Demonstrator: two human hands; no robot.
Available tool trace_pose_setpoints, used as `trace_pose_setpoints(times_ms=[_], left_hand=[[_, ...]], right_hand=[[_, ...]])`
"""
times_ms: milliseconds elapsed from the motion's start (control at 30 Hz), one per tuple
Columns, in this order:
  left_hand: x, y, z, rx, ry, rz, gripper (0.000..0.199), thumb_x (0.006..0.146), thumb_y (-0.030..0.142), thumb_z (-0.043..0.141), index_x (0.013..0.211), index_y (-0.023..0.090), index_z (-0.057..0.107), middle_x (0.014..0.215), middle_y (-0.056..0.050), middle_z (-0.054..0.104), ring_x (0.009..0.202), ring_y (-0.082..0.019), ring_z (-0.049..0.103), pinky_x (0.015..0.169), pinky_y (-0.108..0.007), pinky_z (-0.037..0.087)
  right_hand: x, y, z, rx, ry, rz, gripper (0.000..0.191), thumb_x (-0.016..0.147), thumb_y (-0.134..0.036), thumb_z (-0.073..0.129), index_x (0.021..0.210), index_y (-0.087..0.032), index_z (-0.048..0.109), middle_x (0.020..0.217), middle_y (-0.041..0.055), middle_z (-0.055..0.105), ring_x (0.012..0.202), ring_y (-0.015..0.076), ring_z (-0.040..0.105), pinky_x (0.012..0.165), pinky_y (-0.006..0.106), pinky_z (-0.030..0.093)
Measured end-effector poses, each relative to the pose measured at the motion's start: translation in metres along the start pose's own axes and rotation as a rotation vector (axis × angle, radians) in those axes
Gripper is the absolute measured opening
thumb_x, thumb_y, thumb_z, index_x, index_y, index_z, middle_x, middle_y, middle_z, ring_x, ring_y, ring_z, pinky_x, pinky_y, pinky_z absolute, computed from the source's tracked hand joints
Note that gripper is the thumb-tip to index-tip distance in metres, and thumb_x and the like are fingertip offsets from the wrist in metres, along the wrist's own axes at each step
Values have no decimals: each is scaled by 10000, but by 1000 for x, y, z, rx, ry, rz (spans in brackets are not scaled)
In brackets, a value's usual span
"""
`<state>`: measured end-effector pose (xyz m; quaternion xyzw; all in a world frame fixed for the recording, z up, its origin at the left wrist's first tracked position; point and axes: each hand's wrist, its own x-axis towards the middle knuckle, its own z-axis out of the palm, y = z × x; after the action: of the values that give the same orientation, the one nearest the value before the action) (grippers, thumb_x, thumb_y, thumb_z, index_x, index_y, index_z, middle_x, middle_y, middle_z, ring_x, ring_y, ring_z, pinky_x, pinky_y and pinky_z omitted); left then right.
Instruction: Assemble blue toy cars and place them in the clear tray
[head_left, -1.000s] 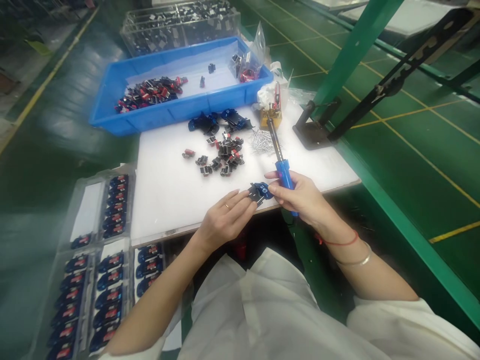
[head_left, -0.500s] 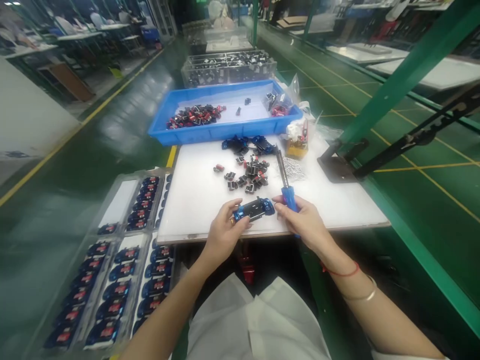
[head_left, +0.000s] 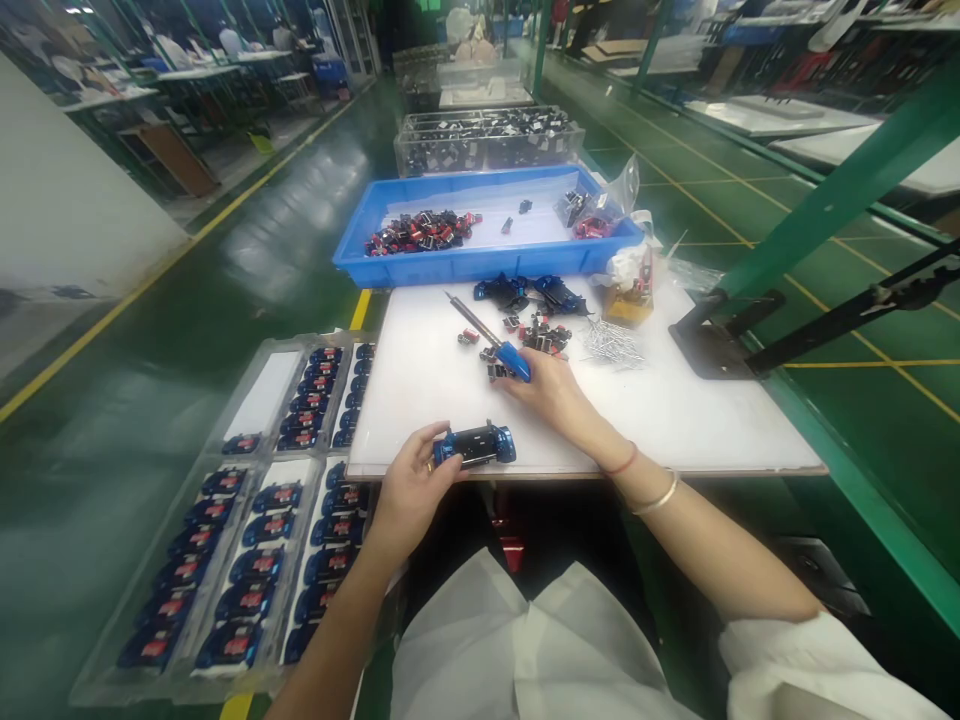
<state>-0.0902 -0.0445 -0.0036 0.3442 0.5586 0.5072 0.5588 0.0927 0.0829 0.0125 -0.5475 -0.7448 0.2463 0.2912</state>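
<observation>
Black parts [head_left: 547, 336] crowd the right hand [head_left: 553, 393] gripping a soldering iron [head_left: 513, 361]; left hand [head_left: 415, 480] clasps chassis [head_left: 480, 445].

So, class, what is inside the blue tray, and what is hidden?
The blue tray holds a heap of red and black parts at left, two dark pieces near the middle, a clear bag and more parts at right. Whatever lies beneath the heap and bag is covered.
</observation>
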Motion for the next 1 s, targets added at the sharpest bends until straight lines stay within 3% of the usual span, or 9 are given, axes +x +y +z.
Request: trace_pose_setpoints(times_ms=[200,467,567,733,867,1000], left_hand=[[-4,-5,3,-15,-5,29,473,770,318,749,1198,173,610,1179,-101,700,1066,-233,693,851,-327,631],[-1,-10,-1,-8,-47,13,491,764,325,755,1206,182,594,1213,-105,679,1083,-230,682,859,-319,625],[-1,-10,0,-17,-34,21,486,766,326,752,1201,181,590,1184,-100,685,1053,-223,689,862,-332,624],[-1,-7,5,-29,-27,22,537,727,332,782,1197,163,585,1139,-103,697,1034,-241,691,871,-381,623],[0,-4,14,-16,-18,25,509,771,359,749,1218,169,596,1162,-99,691,1058,-238,684,903,-390,612],[7,-2,26,-4,-86,-2,538,758,377,769,1222,159,607,1197,-111,681,1072,-254,682,912,-413,614]], right_hand=[[10,-6,19,-224,-4,-104,138,878,-211,710,883,-188,574,846,82,670,778,257,627,660,313,422],[8,-11,13,-270,-67,-97,34,909,-174,627,892,-192,604,756,58,676,727,252,650,631,291,408],[4,-12,1,-171,-45,-30,69,850,-164,653,828,-204,601,698,22,651,700,234,638,623,281,406],[-21,-5,-31,207,-88,179,22,798,-234,618,789,-215,614,683,-23,645,528,153,563,555,272,437],[-50,24,-57,373,43,287,144,737,-334,643,800,-215,592,649,-25,623,438,129,488,464,273,407],[-75,64,-77,274,203,391,223,701,-388,653,830,-208,622,634,-22,623,455,142,486,476,285,405]])
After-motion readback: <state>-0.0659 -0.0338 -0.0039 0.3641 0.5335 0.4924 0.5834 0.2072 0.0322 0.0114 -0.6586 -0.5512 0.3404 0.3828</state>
